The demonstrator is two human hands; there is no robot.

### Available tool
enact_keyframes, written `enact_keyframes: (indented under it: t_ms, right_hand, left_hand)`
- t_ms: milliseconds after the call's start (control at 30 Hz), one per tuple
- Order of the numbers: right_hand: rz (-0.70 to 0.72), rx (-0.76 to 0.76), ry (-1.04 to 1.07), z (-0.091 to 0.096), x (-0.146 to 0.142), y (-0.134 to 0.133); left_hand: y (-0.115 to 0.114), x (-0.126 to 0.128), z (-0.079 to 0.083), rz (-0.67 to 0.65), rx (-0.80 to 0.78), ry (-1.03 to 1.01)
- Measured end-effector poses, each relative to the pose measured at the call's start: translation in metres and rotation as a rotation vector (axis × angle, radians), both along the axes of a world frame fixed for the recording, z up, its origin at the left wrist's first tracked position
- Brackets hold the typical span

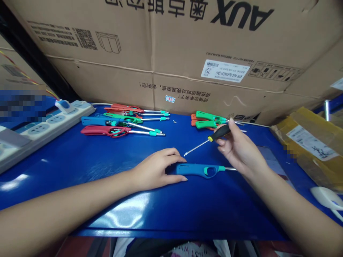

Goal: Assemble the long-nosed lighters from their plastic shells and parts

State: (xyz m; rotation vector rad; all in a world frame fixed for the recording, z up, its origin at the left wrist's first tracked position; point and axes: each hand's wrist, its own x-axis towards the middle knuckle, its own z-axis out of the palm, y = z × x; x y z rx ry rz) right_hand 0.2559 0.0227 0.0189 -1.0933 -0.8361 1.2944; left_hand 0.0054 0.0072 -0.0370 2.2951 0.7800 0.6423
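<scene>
A blue stick lighter [199,170] with a green trigger lies flat on the blue table [80,160], its metal nozzle pointing right. My left hand [158,169] rests on the lighter's handle end, with fingers curled over it and thumb below, pinning it down. My right hand [238,148] hovers just above the lighter's nozzle end and grips a small screwdriver [211,138] by its black handle with a yellow collar. The screwdriver's thin shaft points down-left, with its tip just above the lighter body near my left fingertips.
A pile of red, blue and green stick lighters [123,121] lies at back left; a few green and orange ones [207,119] at back centre. A white power strip [40,128] sits left, large cardboard boxes [171,50] behind, a taped parcel [311,146] and white object [327,198] right.
</scene>
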Motion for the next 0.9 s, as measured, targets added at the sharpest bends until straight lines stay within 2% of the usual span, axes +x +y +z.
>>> enact_keyframes:
  t_ms: [167,300,400,633,767,900]
  right_hand:
    - [0.001,-0.017,0.030,-0.021,-0.003,0.001]
    - [0.020,0.016,0.027,-0.033,0.000,0.001]
    - [0.025,0.048,0.004,-0.035,0.000,0.000]
    - [0.040,0.056,-0.037,-0.033,-0.002,-0.002]
    - [0.028,0.073,-0.007,-0.030,-0.001,-0.004]
    - [0.052,0.052,0.020,-0.026,0.000,-0.009]
  left_hand:
    - [-0.002,0.002,0.002,0.151,-0.068,-0.183]
    - [0.000,0.004,0.001,0.200,-0.149,-0.288]
    - [0.000,0.005,0.002,0.217,-0.228,-0.324]
    - [0.000,0.004,0.007,0.269,-0.285,-0.301]
    - [0.000,0.007,0.008,0.357,-0.528,-0.441]
    - [0.002,0.010,0.011,0.488,-0.863,-0.801]
